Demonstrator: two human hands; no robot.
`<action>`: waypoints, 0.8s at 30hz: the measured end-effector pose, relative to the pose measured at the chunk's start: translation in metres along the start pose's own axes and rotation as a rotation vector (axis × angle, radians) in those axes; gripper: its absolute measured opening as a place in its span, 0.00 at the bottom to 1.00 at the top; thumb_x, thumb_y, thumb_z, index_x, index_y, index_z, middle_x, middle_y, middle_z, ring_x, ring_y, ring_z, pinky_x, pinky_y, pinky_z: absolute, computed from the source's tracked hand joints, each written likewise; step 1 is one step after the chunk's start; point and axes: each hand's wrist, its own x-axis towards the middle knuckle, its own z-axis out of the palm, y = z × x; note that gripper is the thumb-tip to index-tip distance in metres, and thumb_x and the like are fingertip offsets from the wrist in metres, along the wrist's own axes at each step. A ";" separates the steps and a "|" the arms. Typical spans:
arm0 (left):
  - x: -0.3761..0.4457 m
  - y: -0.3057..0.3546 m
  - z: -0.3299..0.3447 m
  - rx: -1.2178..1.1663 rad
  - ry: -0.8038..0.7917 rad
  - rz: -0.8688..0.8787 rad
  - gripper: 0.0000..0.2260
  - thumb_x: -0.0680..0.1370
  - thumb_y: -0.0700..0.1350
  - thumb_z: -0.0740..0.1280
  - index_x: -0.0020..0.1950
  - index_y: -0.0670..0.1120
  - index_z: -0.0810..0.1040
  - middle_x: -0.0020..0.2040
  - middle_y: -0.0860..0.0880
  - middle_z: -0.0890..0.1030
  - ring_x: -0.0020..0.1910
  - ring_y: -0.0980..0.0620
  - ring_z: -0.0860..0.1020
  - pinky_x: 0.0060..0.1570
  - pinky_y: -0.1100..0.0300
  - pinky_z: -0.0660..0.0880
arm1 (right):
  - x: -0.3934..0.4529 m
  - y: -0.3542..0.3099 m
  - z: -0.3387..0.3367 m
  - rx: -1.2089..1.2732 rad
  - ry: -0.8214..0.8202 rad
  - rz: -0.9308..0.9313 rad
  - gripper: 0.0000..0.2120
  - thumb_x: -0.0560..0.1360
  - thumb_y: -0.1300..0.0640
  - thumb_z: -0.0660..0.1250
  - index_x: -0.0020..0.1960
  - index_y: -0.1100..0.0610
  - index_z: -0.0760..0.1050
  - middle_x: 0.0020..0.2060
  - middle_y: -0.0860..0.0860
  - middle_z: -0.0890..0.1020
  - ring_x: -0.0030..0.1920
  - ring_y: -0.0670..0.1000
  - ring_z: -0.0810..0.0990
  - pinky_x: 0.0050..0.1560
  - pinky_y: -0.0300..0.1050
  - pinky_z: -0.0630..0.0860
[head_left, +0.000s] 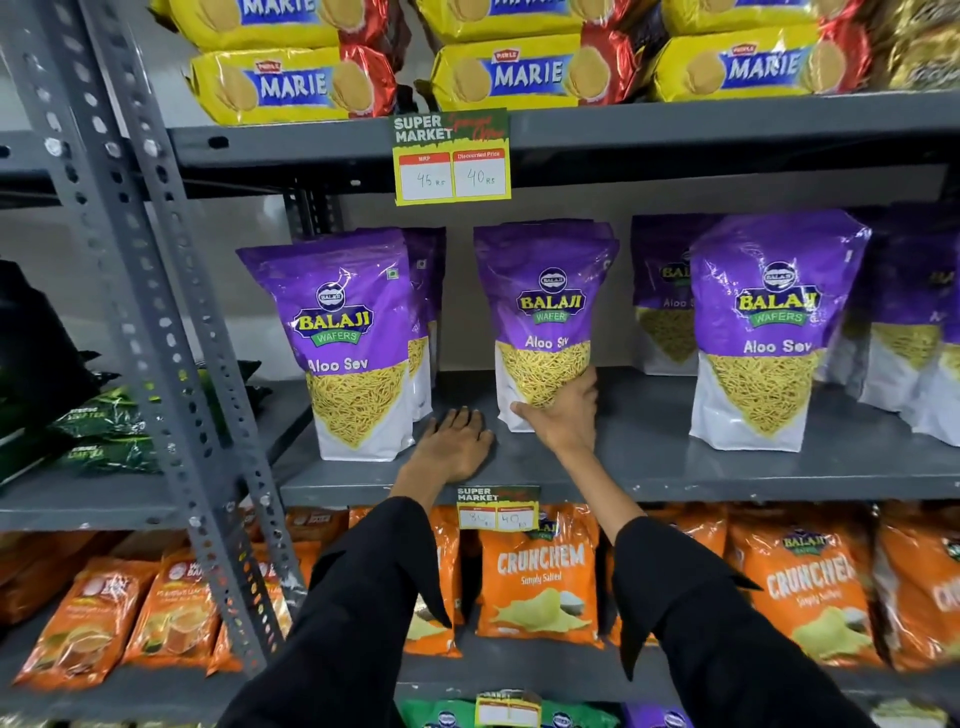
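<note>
Purple Balaji Aloo Sev pouches stand upright on the grey middle shelf (649, 457). My right hand (563, 413) grips the lower part of the centre pouch (545, 312), thumb on its front and fingers round its right side. My left hand (454, 441) rests flat on the shelf just left of that pouch, fingers straight. Another pouch (348, 338) stands to the left and one (769, 332) to the right, with more pouches behind them. Both arms wear black sleeves.
Yellow Marie biscuit packs (291, 83) fill the shelf above, with a price tag (452, 158) hanging from its edge. Orange Crunchem bags (537, 577) line the shelf below. A perforated grey upright (156, 312) stands at the left, with dark green packs (104, 431) beyond it.
</note>
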 end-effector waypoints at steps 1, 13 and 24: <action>-0.001 0.000 0.000 0.004 -0.004 -0.002 0.28 0.84 0.55 0.42 0.82 0.45 0.47 0.84 0.45 0.48 0.82 0.47 0.47 0.79 0.45 0.43 | -0.004 0.001 -0.002 0.006 0.001 -0.011 0.60 0.61 0.51 0.84 0.79 0.62 0.48 0.73 0.66 0.66 0.74 0.67 0.66 0.69 0.62 0.71; -0.003 0.002 -0.004 0.042 -0.001 -0.001 0.28 0.84 0.54 0.44 0.82 0.44 0.49 0.83 0.44 0.49 0.82 0.46 0.48 0.79 0.44 0.46 | -0.033 0.005 -0.015 0.051 0.001 -0.038 0.57 0.61 0.51 0.84 0.77 0.61 0.51 0.72 0.62 0.67 0.73 0.64 0.68 0.67 0.62 0.73; -0.005 0.003 -0.005 0.059 -0.006 0.007 0.28 0.84 0.54 0.45 0.82 0.44 0.49 0.83 0.45 0.50 0.82 0.45 0.48 0.79 0.42 0.47 | -0.045 0.005 -0.021 0.058 0.010 -0.058 0.55 0.61 0.51 0.84 0.76 0.59 0.53 0.71 0.61 0.68 0.72 0.63 0.69 0.65 0.61 0.75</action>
